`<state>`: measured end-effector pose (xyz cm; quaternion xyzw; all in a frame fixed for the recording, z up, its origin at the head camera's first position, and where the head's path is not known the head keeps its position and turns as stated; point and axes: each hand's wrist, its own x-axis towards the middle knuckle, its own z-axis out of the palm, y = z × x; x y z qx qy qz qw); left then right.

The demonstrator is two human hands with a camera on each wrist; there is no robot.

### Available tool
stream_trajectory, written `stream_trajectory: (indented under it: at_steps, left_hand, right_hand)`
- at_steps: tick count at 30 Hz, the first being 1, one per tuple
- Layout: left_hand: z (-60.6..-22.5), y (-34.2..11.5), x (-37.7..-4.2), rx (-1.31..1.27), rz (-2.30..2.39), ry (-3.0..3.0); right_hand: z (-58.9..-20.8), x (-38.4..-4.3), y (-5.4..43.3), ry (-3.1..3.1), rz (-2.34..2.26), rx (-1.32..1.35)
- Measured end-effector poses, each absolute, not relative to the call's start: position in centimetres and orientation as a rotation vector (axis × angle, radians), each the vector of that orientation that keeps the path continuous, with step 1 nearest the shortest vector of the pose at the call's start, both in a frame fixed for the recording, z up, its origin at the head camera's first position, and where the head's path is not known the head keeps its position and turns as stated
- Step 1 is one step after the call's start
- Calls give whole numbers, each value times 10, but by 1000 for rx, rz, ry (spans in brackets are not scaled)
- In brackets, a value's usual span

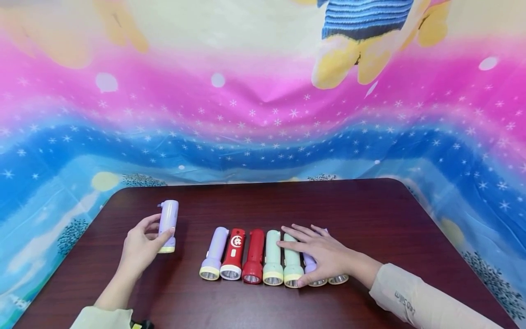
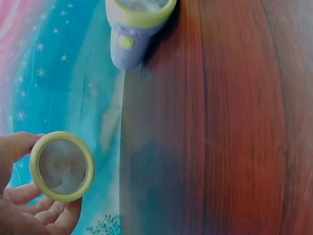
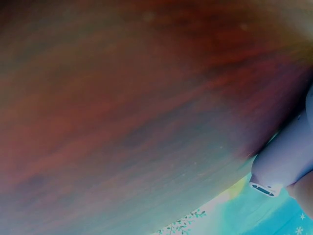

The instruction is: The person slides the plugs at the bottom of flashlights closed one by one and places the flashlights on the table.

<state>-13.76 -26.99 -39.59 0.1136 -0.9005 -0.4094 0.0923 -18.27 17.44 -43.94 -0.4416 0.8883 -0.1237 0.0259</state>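
Note:
My left hand (image 1: 139, 244) grips a lilac flashlight (image 1: 169, 217) at the table's left side, tail up and lens end down. Its yellow-rimmed lens faces the left wrist view, fingers curled round the body. Right of it, a row holds a lilac flashlight (image 1: 216, 249), a red one with white print (image 1: 233, 251), a plain red one (image 1: 254, 256) and two mint green ones (image 1: 273, 256). With fingers spread, my right hand (image 1: 326, 251) lies over the row's right end, partly hiding a lilac flashlight (image 1: 309, 262) and one more lens (image 1: 339, 279). A lilac tail end (image 3: 281, 159) appears beside a finger in the right wrist view.
The dark red-brown wooden table (image 1: 263, 306) has rounded far corners. Behind it hangs a pink and blue printed cloth (image 1: 263, 114) with snowflakes. A small black and yellow object (image 1: 141, 325) shows at the bottom edge near the left sleeve (image 1: 102, 318).

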Motion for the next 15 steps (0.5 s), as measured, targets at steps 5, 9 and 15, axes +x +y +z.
stream_trajectory:
  at_steps: [5,9,15]
  left_hand:
    - [-394,-260,-137,338,-1229,-2629]
    - [-393,-254,-136,321,-1240,-2606]
    - [-392,-245,-131,304,-1272,-2599]
  right_hand:
    - [-440,-183,175,2744,-382,-1361]
    - [-440,-183,174,2744,-377,-1349]
    - [-439,-183,175,2745,-377,-1351]
